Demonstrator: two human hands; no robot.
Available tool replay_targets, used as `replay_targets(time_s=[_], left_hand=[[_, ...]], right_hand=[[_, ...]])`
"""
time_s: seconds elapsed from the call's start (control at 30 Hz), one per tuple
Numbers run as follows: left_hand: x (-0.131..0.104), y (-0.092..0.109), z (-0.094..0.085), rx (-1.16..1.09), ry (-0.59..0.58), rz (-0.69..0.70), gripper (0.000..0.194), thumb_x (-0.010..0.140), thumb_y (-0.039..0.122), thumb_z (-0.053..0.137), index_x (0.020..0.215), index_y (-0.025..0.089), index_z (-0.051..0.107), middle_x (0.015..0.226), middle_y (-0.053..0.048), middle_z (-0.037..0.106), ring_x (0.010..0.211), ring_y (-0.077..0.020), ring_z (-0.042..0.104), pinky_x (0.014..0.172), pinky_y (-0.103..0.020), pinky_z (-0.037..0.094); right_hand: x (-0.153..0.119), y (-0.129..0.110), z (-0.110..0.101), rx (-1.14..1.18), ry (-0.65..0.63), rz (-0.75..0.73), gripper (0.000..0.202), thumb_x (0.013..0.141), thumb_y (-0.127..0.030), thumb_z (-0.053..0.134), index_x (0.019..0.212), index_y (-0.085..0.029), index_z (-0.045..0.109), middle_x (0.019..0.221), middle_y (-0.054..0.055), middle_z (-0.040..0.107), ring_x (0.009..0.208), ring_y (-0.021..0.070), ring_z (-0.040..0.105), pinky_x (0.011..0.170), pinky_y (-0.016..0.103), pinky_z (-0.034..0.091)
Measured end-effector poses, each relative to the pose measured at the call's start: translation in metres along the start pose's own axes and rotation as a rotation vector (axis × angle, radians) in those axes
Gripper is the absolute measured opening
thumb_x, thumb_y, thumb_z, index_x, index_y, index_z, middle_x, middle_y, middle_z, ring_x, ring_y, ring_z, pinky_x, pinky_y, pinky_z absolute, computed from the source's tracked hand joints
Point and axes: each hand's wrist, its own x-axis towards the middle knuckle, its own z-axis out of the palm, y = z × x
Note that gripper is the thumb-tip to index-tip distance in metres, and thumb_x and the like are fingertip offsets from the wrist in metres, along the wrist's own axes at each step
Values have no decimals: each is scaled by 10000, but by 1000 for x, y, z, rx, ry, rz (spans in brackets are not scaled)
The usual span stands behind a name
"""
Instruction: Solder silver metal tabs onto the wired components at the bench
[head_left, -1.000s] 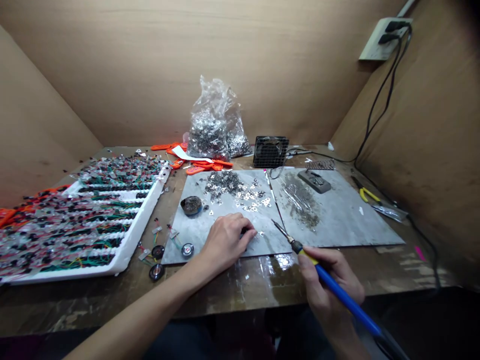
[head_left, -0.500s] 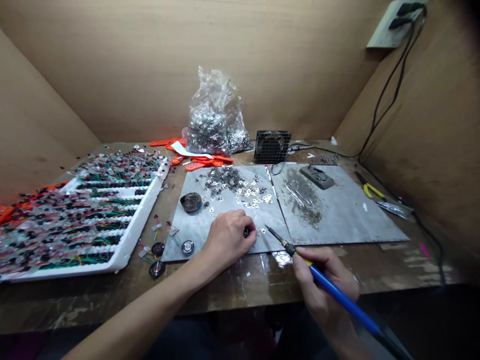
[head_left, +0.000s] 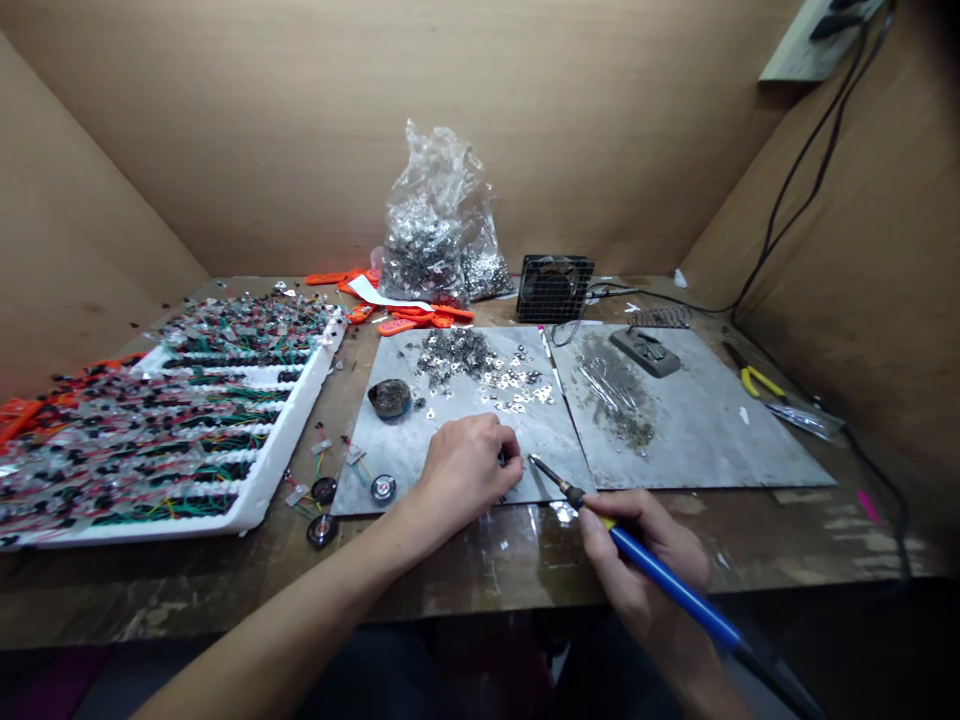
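Observation:
My right hand (head_left: 649, 560) grips a blue soldering iron (head_left: 660, 578), its tip pointing up and left just above the grey plate (head_left: 491, 500). Close to that tip, my left hand (head_left: 472, 460) rests on the plate, thumb and forefinger pinched together. A small dark thing shows between those fingers, too hidden to name. Beyond the left hand lies a pile of small metal pieces (head_left: 454, 350), some spread out to the right. A dark round lump (head_left: 389, 398) sits on the plate's left. Small round speakers (head_left: 383, 488) with wires lie left of my left wrist.
A white foam tray (head_left: 281, 440) full of wired parts stands at the left. Behind are clear bags (head_left: 427, 240) of metal pieces, orange plastic parts (head_left: 409, 322) and a small fan (head_left: 555, 287). A second plate (head_left: 720, 430), an iron stand (head_left: 645, 352) and yellow-handled pliers (head_left: 757, 380) are right.
The view has shifted slightly, moving the scene a little rightward. The iron's tip now appears nearer to my left fingertips. Both hands keep their grips.

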Motion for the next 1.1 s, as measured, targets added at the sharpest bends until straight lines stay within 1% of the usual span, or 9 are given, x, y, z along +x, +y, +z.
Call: replay_targets(time_s=[0.2, 0.27, 0.33, 0.47, 0.63, 0.83, 0.93, 1.03, 1.1], left_hand=[[0, 1, -1, 12, 1, 8, 164, 862, 262, 609, 807, 242, 762, 883, -21, 731, 881, -229, 695, 736, -341, 439], [-1, 1, -1, 17, 5, 13, 164, 862, 266, 608, 805, 244, 760, 882, -20, 730, 882, -230, 696, 730, -342, 436], [-1, 0, 0, 20, 12, 17, 168, 866, 273, 606, 805, 246, 760, 878, -18, 730, 878, -231, 696, 719, -343, 431], [-2, 0, 0, 30, 22, 20, 183, 876, 277, 596, 805, 251, 763, 874, -14, 731, 872, -231, 694, 703, -345, 423], [-1, 1, 0, 28, 18, 20, 184, 881, 275, 602, 818, 247, 772, 886, -20, 737, 877, -232, 695, 717, -341, 438], [-1, 0, 0, 43, 8, 25, 174, 896, 259, 610, 845, 233, 775, 904, -43, 746, 877, -235, 692, 731, -333, 466], [-3, 0, 1, 37, 19, 54, 176, 925, 270, 608, 863, 219, 763, 918, -51, 746, 892, -241, 691, 759, -340, 480], [-8, -6, -1, -75, 38, 97, 160, 955, 304, 623, 978, 203, 745, 966, -56, 756, 926, -231, 694, 814, -333, 497], [-12, -12, -5, -176, 32, 129, 173, 947, 293, 643, 1070, 198, 720, 1013, -55, 763, 945, -214, 696, 832, -315, 504]], right_hand=[[-6, 10, 3, 35, -92, -72, 64, 900, -189, 701, 927, -246, 688, 729, -56, 715, 521, 80, 632, 526, 193, 459], [-6, 9, 3, 35, -101, -74, 60, 901, -189, 697, 921, -245, 686, 717, -60, 704, 500, 75, 607, 512, 197, 445], [-3, 6, 2, 28, -61, -57, 41, 904, -204, 690, 911, -244, 686, 685, -69, 688, 480, 69, 584, 505, 193, 442], [0, 1, -1, -20, 57, -13, 15, 908, -253, 684, 901, -243, 691, 717, -60, 713, 533, 71, 633, 560, 173, 489], [-3, 2, -1, -31, 51, -7, 43, 912, -283, 687, 919, -243, 700, 748, -47, 739, 563, 87, 667, 580, 180, 509], [-8, 5, -1, -63, 68, 60, 118, 922, -344, 689, 938, -230, 712, 761, -25, 755, 586, 123, 686, 605, 224, 528], [-9, 6, 0, -49, 83, 89, 139, 924, -360, 693, 954, -226, 714, 771, -18, 755, 612, 131, 689, 613, 225, 531], [-9, 6, 1, -40, 107, 111, 164, 925, -379, 694, 953, -220, 719, 756, -14, 748, 599, 134, 675, 593, 224, 522], [-9, 7, 1, -48, 130, 134, 196, 922, -406, 693, 947, -214, 724, 743, -9, 744, 587, 141, 666, 581, 233, 519]])
